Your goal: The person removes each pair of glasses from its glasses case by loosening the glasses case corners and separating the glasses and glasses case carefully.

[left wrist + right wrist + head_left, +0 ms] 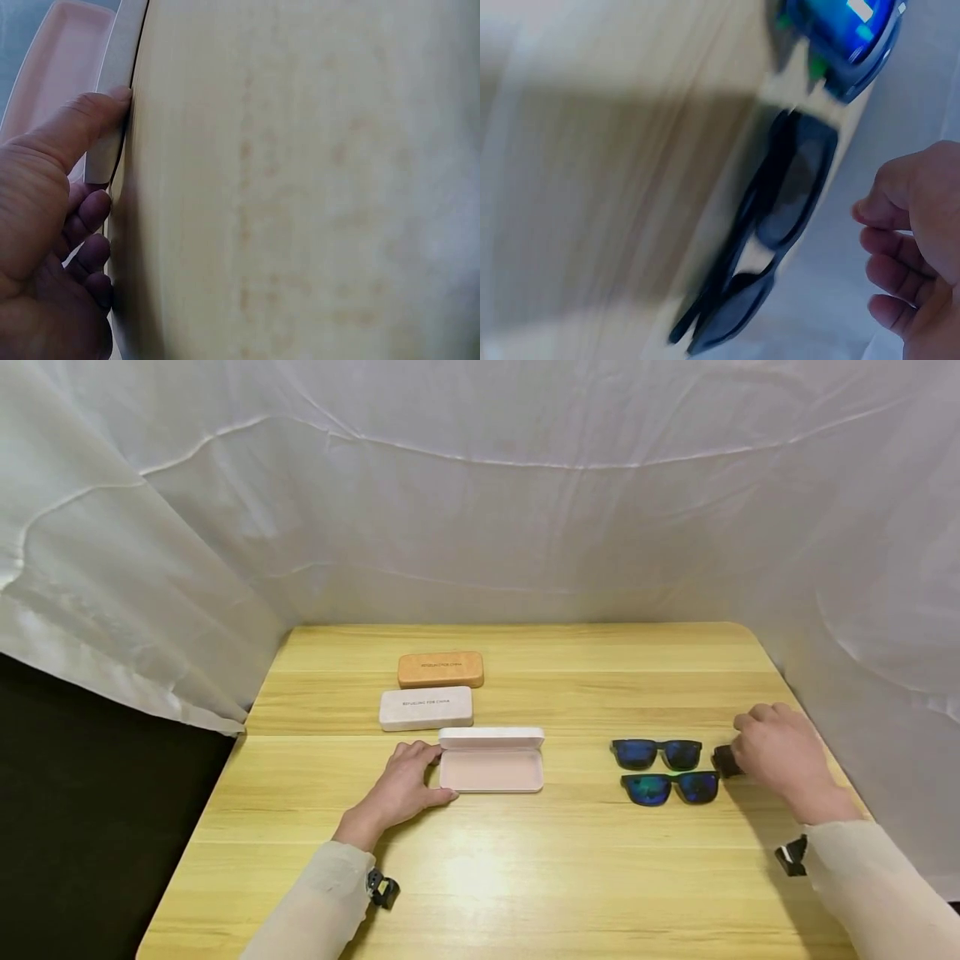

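Note:
My left hand (397, 789) grips the left end of an open glasses case (491, 771) with a pale pink inside. In the left wrist view the thumb (82, 124) presses the case's front side, while the other fingers bend around its corner. On the right, my right hand (783, 760) hovers over black sunglasses (726, 762) and partly hides them in the head view. The right wrist view shows these black sunglasses (799, 187) folded on the table, apart from the loosely curled fingers. Nothing is between those fingers.
Two sunglasses with mirrored lenses lie left of the right hand, an upper blue pair (637, 754) and a lower blue-green pair (648, 789). Behind the open case lie a closed white case (426, 710) and a closed orange-brown case (441, 669). White curtains (525, 527) surround the wooden table (540, 877).

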### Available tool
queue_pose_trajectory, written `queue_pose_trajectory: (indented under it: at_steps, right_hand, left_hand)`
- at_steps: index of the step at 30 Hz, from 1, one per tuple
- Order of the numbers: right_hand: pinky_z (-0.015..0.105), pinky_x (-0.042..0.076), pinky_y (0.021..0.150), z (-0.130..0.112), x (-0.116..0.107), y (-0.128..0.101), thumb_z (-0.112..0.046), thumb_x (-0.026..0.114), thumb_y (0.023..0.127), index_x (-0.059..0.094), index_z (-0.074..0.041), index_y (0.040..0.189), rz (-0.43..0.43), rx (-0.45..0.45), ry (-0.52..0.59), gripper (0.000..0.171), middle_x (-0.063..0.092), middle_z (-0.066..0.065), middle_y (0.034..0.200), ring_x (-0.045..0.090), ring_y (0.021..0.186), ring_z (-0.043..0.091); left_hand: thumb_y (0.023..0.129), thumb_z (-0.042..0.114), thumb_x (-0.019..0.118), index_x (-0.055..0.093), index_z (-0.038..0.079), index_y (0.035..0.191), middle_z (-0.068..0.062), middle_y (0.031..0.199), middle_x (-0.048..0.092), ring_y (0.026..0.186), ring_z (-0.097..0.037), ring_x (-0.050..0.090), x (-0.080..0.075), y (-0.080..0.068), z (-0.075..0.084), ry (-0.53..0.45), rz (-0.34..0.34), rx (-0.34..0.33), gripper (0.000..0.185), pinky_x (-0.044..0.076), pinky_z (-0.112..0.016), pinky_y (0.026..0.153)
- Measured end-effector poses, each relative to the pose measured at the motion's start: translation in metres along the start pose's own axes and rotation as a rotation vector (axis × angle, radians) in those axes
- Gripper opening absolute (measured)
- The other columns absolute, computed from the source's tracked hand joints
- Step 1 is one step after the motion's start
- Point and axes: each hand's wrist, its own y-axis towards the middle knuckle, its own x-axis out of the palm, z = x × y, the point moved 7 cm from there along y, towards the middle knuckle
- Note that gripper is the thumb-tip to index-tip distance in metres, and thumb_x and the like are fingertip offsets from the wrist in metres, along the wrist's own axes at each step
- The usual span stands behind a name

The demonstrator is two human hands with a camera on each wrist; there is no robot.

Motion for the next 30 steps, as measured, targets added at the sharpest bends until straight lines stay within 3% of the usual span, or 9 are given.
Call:
queue_pose_trajectory:
  at_steps: [4, 8, 17, 26, 30]
  right_hand:
    - [0.049, 0.043, 0.06, -0.015, -0.007, 0.019, -0.003, 0.071, 0.075, 0.056, -0.003, 0.063, 0.093, 0.075, 0.05, 0.019, 0.058, 0.013, 0.066, 0.054, 0.064, 0.037]
    - [0.052, 0.05, 0.064, -0.038, -0.012, 0.041, -0.006, 0.074, 0.081, 0.068, 0.002, 0.074, 0.134, 0.076, 0.106, 0.012, 0.069, 0.019, 0.076, 0.062, 0.071, 0.039]
    - [0.057, 0.054, 0.088, -0.105, -0.005, 0.093, -0.018, 0.078, 0.094, 0.077, 0.004, 0.096, 0.068, 0.116, 0.295, 0.022, 0.075, 0.02, 0.094, 0.069, 0.091, 0.039]
    - [0.055, 0.051, 0.099, -0.174, -0.009, 0.139, -0.031, 0.075, 0.098, 0.076, 0.001, 0.104, -0.009, 0.123, 0.48, 0.032, 0.075, 0.017, 0.105, 0.068, 0.103, 0.038]
    - [0.051, 0.052, 0.096, -0.198, -0.014, 0.15, -0.033, 0.076, 0.098, 0.075, -0.002, 0.105, -0.017, 0.118, 0.509, 0.032, 0.074, 0.014, 0.107, 0.066, 0.103, 0.035]
  left_hand:
    - [0.084, 0.038, 0.09, 0.06, 0.003, 0.145, -0.004, 0.127, 0.064, 0.117, -0.026, 0.048, 0.0, 0.0, 0.0, -0.002, 0.001, 0.004, 0.077, 0.043, -0.043, 0.103]
    - [0.083, 0.037, 0.091, 0.061, 0.003, 0.144, -0.004, 0.126, 0.064, 0.116, -0.025, 0.048, -0.001, 0.0, 0.0, -0.005, 0.006, 0.001, 0.077, 0.043, -0.043, 0.102]
    - [0.083, 0.036, 0.091, 0.061, 0.004, 0.143, -0.003, 0.124, 0.064, 0.114, -0.025, 0.047, -0.002, 0.0, 0.0, -0.015, 0.006, -0.002, 0.075, 0.043, -0.042, 0.1]
    - [0.083, 0.037, 0.091, 0.061, 0.004, 0.144, -0.003, 0.124, 0.064, 0.115, -0.025, 0.047, -0.001, 0.0, 0.0, -0.014, 0.006, 0.005, 0.076, 0.043, -0.042, 0.101]
    - [0.082, 0.037, 0.091, 0.061, 0.004, 0.143, -0.002, 0.122, 0.063, 0.115, -0.025, 0.047, -0.001, 0.0, 0.0, -0.014, 0.009, 0.001, 0.075, 0.043, -0.042, 0.101]
